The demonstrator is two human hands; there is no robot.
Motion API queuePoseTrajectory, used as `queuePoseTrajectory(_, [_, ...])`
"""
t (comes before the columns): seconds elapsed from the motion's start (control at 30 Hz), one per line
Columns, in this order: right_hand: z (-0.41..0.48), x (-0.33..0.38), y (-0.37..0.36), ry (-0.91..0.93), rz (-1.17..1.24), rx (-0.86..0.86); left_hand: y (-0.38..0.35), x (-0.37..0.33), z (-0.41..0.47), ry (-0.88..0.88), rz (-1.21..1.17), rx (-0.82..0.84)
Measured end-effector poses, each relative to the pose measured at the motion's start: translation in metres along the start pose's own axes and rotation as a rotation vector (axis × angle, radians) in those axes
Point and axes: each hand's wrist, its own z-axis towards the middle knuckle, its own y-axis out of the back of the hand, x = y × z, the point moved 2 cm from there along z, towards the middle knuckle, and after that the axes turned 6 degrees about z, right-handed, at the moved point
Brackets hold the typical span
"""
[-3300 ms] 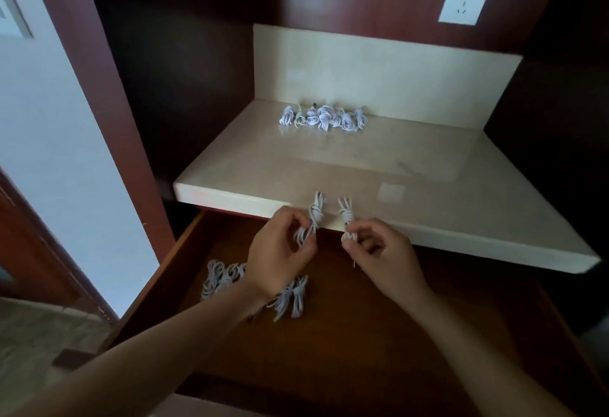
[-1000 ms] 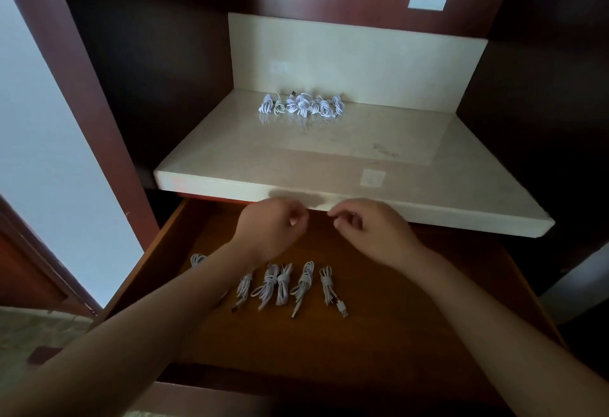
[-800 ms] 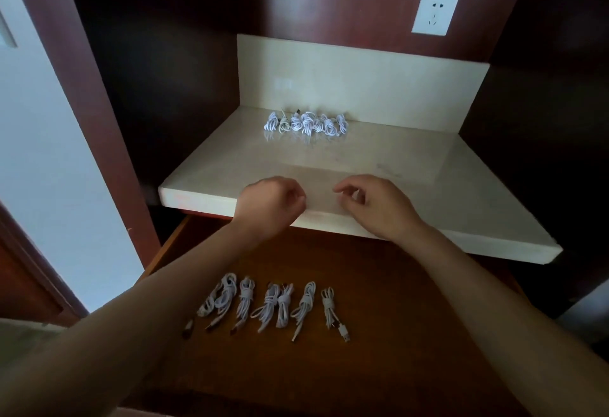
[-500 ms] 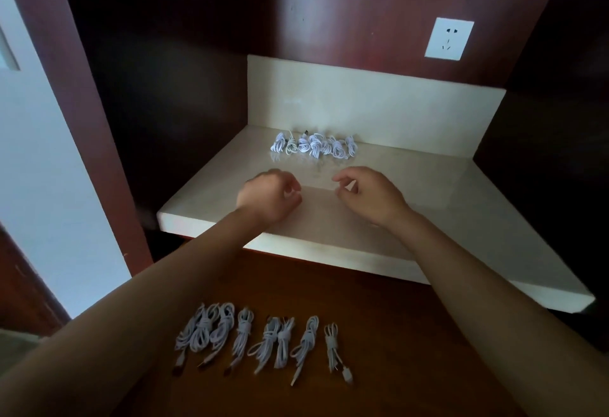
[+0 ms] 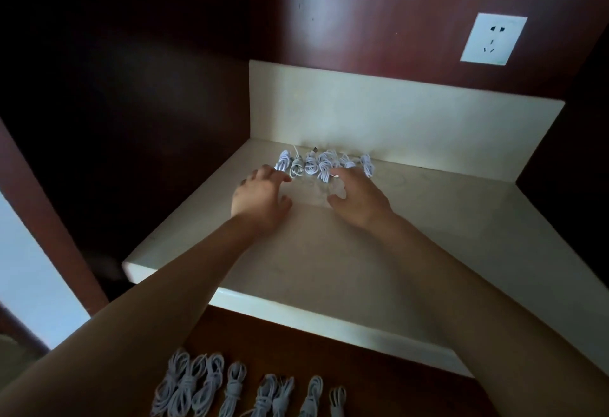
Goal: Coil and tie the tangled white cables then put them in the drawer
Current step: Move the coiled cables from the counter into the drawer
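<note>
Cables awaiting work: a row of small white cable bundles (image 5: pixel 324 166) along the rear edge of the stone countertop (image 5: pixel 428 251), just before its upstand (image 5: pixel 395 120), nearer the left rear corner than the right.
Cables finished: tied coils (image 5: pixel 250 393) side by side on the floor of the open drawer (image 5: pixel 379 383), toward its left side.
Left hand (image 5: pixel 260 199): unclenched, palm down, fingertips at the left end of the row; grasps nothing.
Right hand (image 5: pixel 357 200): fingers spread over the row's right half, holding nothing; contact cannot be told.
Step in hand: reaching for the next bundles; task judged about half done.
Next move: pinch single bundles free without dragging their neighbours.
Surroundings: wall socket (image 5: pixel 492 39) above, on the dark wood panel.
</note>
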Motion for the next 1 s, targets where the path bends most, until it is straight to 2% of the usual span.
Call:
queuePoseTrajectory(0.37, [0.055, -0.013, -0.026, -0.055, -0.067, 0.056, -0.029, 0.012, 0.042, 0.062, 0.069, -0.015])
queuePoseTrajectory(0.5, [0.062, -0.015, -0.035, -0.089, -0.130, 0.072, -0.040, 0.013, 0.051, 0.090, 0.099, 0.088])
queuePoseTrajectory(0.63, [0.060, -0.015, -0.041, -0.042, -0.141, -0.050, -0.042, 0.014, 0.058, 0.092, 0.150, 0.150])
queuePoseTrajectory(0.77, [0.054, -0.016, -0.042, -0.011, -0.062, -0.200, -0.042, 0.015, 0.056, 0.112, 0.076, 0.034])
queuePoseTrajectory(1.0, [0.046, -0.018, -0.044, 0.071, 0.007, -0.257, -0.038, 0.017, 0.053, 0.118, 0.019, -0.128])
